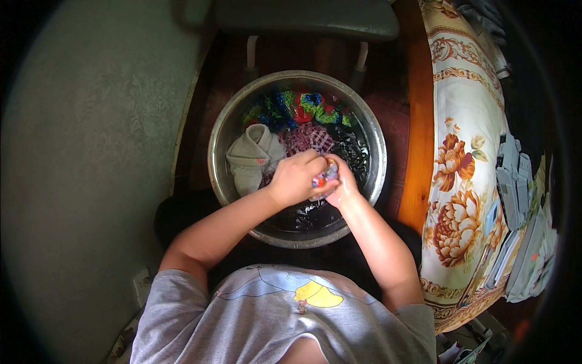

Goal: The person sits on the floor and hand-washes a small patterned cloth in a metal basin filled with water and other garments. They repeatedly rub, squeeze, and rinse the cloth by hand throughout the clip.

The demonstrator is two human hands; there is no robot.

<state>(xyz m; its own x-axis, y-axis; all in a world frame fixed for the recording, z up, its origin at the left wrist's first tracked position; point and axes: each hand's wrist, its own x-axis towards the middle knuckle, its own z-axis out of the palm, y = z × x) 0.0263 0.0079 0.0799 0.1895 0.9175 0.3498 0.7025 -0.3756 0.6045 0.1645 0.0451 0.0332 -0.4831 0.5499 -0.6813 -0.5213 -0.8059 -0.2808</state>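
Observation:
Above a round metal basin (298,245) of water, my left hand (296,177) and my right hand (344,183) press together around a small wet multicoloured bundle (326,175), probably cloth. The palms and part of the bundle are hidden by the fingers. In the basin, a whitish knitted garment (251,157) lies to the left. A plaid maroon-and-white cloth (313,136) is just beyond my hands. Bright green, blue and red patterned cloth (302,107) rests along the far side. Dark wet cloth (352,145) lies at the right.
A dark padded seat (309,20) with pale legs stands beyond the basin. A wall (104,113) rises on the left. On the right are a wooden board (413,136), a flower-patterned cover (454,182) and stacked papers. A wall socket (142,284) is at lower left.

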